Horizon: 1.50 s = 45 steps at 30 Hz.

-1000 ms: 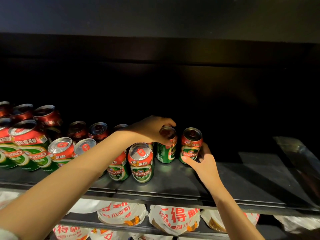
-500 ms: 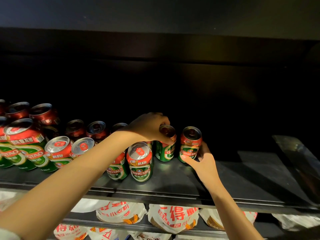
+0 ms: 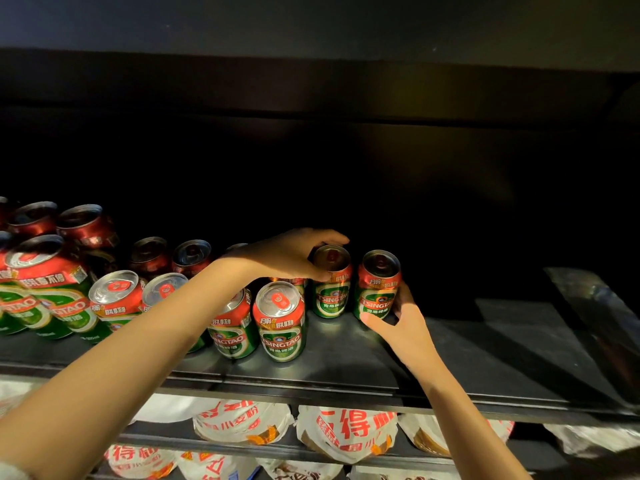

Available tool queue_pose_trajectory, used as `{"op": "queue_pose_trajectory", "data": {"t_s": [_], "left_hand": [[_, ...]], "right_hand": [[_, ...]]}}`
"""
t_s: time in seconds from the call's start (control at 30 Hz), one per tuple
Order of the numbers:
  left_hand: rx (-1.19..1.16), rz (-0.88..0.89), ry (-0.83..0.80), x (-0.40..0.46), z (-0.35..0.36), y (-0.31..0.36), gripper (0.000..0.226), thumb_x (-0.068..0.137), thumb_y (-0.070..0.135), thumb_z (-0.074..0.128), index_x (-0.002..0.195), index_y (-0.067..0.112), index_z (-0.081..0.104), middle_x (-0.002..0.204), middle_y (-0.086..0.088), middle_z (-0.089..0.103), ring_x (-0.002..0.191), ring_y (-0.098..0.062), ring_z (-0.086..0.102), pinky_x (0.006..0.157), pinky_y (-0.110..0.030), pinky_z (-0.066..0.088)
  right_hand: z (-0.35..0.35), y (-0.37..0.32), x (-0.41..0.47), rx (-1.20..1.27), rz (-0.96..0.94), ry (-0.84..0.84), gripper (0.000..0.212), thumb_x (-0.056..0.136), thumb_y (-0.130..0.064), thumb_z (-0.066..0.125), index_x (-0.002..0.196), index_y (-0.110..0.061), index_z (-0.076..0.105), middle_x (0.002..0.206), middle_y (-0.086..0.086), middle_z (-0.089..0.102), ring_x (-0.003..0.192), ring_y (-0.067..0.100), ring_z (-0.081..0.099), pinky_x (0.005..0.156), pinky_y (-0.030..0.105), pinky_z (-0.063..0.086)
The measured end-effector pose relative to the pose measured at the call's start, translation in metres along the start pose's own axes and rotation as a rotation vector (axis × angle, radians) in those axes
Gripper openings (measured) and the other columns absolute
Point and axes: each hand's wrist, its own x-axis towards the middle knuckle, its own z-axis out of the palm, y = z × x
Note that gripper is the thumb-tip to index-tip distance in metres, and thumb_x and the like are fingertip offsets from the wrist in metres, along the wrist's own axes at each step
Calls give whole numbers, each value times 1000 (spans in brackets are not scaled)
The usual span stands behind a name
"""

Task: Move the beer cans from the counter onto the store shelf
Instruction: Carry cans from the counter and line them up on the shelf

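Note:
Two upright green-and-red beer cans stand side by side on the dark store shelf [image 3: 450, 355]. My left hand [image 3: 294, 254] reaches in from the left and grips the top rim of the left can [image 3: 330, 296]. My right hand [image 3: 398, 317] holds the lower side of the right can [image 3: 377, 292], thumb in front and fingers behind it. Both cans rest on the shelf surface. Several more cans of the same kind [image 3: 280, 323] stand to the left, some partly hidden by my left forearm.
Taller cans [image 3: 52, 292] and a back row of cans fill the shelf's left side. The right half of the shelf is bare metal, with a shiny slanted panel [image 3: 595, 320] at the far right. White printed bags [image 3: 346, 434] lie on the lower shelf.
Both hands stay on the same two cans. My left hand's fingers have shifted slightly over the can's top; the cans have barely moved.

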Motion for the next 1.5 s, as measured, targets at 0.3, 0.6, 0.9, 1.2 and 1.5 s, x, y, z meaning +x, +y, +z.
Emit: {"op": "queue_pose_trajectory", "data": {"t_s": [0.3,0.6,0.9,1.2,1.5], "left_hand": [[105,-15,142,-1,4,-1,56,74,47,72,116,14,57,112,-2,64,97,-12,58,85,-29,49],[-26,29,94,-5,0,0,53,77,31,74,123,14,55,120,0,59,100,-3,50,76,2,37],[-25,1,91,-5,4,0,56,77,32,73,126,13,54,124,-2,57,112,-12,53,86,-10,38],[113,-80,95,-29,-14,5,68,88,43,56,145,19,28,150,-3,33,134,-21,36,103,-30,34],[145,310,210,-124,-6,32,48,92,33,51,138,25,39,135,4,47,122,-14,45,98,-29,39]], "right_hand": [[0,3,-2,-62,-8,23,68,75,-26,78,132,-20,43,123,-4,60,111,10,58,97,33,49],[0,2,0,-81,-9,38,68,72,-26,81,130,-19,47,123,-3,61,110,10,59,96,31,49],[2,9,-1,-158,54,14,55,76,-36,76,122,-21,49,112,-3,62,101,11,61,86,28,51],[-1,-26,-17,-107,158,36,83,73,-19,80,140,-17,32,133,-3,49,124,13,47,94,20,39],[11,-76,-170,-325,256,472,46,91,-25,60,135,-23,47,136,-6,48,109,10,51,94,31,42]]}}
